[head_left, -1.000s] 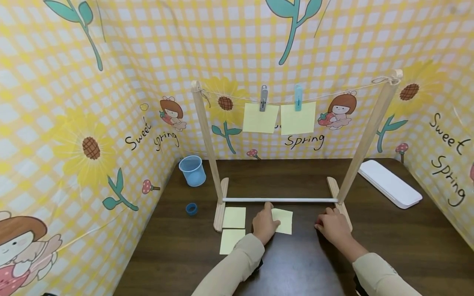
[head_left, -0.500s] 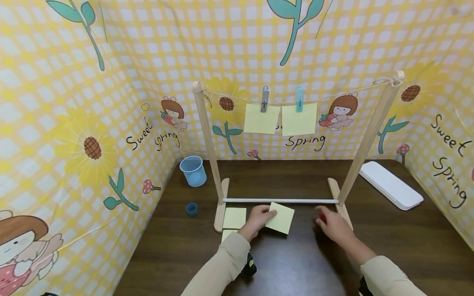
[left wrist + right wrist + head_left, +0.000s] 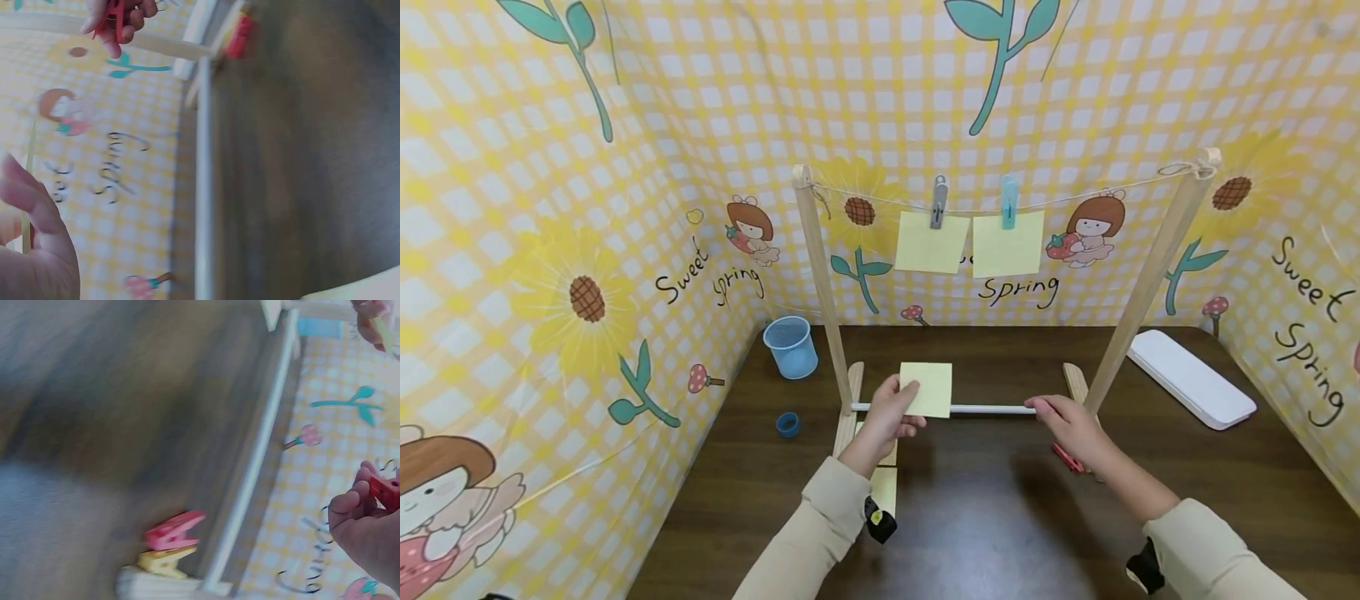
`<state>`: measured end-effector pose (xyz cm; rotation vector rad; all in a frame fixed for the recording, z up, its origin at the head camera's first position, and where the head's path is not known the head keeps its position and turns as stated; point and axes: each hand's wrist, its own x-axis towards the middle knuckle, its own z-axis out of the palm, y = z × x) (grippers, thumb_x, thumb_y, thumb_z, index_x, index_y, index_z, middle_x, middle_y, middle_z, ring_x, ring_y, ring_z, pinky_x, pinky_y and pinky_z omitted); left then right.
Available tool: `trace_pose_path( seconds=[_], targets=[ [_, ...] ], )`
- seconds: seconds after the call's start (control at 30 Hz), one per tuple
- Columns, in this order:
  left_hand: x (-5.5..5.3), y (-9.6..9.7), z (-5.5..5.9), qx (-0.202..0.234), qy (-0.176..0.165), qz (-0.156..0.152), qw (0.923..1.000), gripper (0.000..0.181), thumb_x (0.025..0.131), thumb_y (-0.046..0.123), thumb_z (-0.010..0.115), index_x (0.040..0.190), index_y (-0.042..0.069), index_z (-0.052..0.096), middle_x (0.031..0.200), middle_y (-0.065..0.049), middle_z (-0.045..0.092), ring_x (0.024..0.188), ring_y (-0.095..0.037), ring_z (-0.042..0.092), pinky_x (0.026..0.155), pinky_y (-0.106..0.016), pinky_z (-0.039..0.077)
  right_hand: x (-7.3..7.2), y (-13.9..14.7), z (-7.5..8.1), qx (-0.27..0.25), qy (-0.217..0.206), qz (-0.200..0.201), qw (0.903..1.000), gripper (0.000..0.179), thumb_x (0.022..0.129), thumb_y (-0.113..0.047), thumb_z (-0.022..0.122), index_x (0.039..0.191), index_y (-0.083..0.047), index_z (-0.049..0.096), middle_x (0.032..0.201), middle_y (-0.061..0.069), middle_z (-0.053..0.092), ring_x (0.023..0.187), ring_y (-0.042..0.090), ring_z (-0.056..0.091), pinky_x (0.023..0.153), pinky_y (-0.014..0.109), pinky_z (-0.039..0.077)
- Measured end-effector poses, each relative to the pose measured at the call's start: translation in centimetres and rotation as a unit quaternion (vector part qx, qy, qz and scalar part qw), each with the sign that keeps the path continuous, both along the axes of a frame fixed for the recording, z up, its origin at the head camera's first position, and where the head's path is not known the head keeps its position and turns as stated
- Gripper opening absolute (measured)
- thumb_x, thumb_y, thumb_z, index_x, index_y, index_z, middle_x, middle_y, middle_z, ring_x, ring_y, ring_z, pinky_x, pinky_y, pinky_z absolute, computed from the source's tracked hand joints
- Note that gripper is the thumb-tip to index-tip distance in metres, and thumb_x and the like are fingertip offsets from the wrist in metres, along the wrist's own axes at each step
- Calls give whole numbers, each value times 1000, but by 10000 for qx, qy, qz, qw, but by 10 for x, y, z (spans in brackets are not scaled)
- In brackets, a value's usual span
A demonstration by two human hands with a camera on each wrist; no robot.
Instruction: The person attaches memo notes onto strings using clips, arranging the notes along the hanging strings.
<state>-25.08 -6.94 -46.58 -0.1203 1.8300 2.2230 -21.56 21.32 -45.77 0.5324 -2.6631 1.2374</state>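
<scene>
My left hand (image 3: pixel 883 421) pinches a pale yellow sticky note (image 3: pixel 931 390) between thumb and fingers, raised in front of the stand's white crossbar (image 3: pixel 992 409). To the right, my right hand (image 3: pixel 1070 425) is lifted over the table and grips a red clothespin (image 3: pixel 385 491), which the head view hides but both wrist views show. Two notes hang from the string, one under a grey clothespin (image 3: pixel 938 202), the other under a light blue clothespin (image 3: pixel 1009 202). Two more notes (image 3: pixel 884 490) lie on the table, partly covered by my left arm.
A second red clothespin (image 3: pixel 1067 457) and a yellow clothespin (image 3: pixel 165 560) lie by the right foot of the wooden stand (image 3: pixel 1150 283). At the left are a blue cup (image 3: pixel 791 348) and a small blue ring (image 3: pixel 787 425). A white case (image 3: pixel 1191 379) lies back right.
My left hand has picked the sticky note up off the table and carried it up and leftward. My right hand has risen from the table with the red clothespin, uncovering another red one.
</scene>
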Motion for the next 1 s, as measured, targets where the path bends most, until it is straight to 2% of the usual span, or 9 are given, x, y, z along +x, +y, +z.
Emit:
trace_pose_path(
  seconds=[0.17, 0.3, 0.5, 0.63, 0.73, 0.8, 0.87, 0.93, 1.0],
  targets=[
    [-2, -15, 28, 287, 277, 510, 9979, 17, 93, 18, 58, 101, 7, 48, 72, -2, 53, 45, -8, 55, 37, -16, 38, -4, -7, 28, -197, -590, 646, 9960, 31, 93, -7, 54, 119, 11, 54, 105, 20, 62, 94, 29, 57, 72, 30, 50],
    [-4, -26, 50, 738, 500, 1067, 9903, 12, 89, 9, 62, 93, 7, 51, 65, 0, 54, 46, -6, 52, 39, -15, 37, -8, -17, 55, -110, -759, 916, 9928, 30, 90, -4, 59, 118, 8, 56, 100, 13, 63, 91, 23, 57, 71, 27, 49],
    [-9, -35, 80, 1363, 719, 1657, 9741, 19, 85, -3, 63, 96, 7, 51, 65, 1, 54, 51, -5, 48, 43, -14, 39, -12, -35, 101, -12, -467, 801, 9957, 21, 87, -4, 62, 108, 1, 64, 95, 8, 66, 81, 18, 56, 69, 29, 49],
    [-11, -38, 95, 1867, 716, 1891, 9614, 18, 86, -3, 62, 94, 7, 50, 69, 0, 51, 52, -6, 47, 44, -14, 37, -16, -47, 129, -534, -539, 552, 9956, 20, 88, -3, 61, 107, 2, 65, 96, 12, 67, 75, 16, 57, 65, 23, 50],
    [-12, -38, 104, 2199, 758, 2008, 9516, 12, 88, -1, 60, 91, 7, 51, 67, 0, 50, 51, -6, 46, 43, -14, 34, -18, -58, 149, -1128, -578, 444, 9909, 19, 89, -1, 60, 106, 6, 65, 94, 10, 68, 72, 12, 58, 64, 21, 50],
    [-12, -39, 109, 2405, 854, 2038, 9452, 9, 89, 1, 59, 90, 7, 52, 66, 0, 50, 51, -6, 47, 43, -14, 34, -18, -67, 163, -1569, -650, 365, 9848, 19, 89, -3, 60, 105, 7, 65, 86, 4, 68, 68, 8, 55, 58, 19, 47],
    [-14, -38, 113, 2572, 925, 2043, 9400, 8, 90, 1, 58, 88, 7, 53, 64, 0, 50, 50, -6, 47, 43, -14, 34, -20, -77, 176, -2155, -820, 353, 9724, 16, 90, -3, 59, 102, 6, 65, 78, -2, 66, 60, 7, 50, 49, 17, 39],
    [-15, -38, 118, 2727, 990, 2032, 9352, 7, 90, 2, 57, 86, 7, 54, 64, 0, 50, 51, -6, 48, 42, -14, 35, -23, -87, 189, -2779, -1016, 385, 9544, 16, 90, -4, 58, 101, 6, 64, 72, -4, 63, 58, 8, 48, 44, 18, 30],
    [-17, -37, 123, 2817, 981, 2058, 9320, 9, 91, 3, 57, 84, 8, 54, 64, 0, 50, 51, -6, 47, 42, -14, 35, -26, -97, 201, -3371, -1120, 486, 9335, 12, 90, -3, 58, 97, 4, 65, 71, 0, 62, 56, 10, 47, 42, 17, 25]
  ],
)
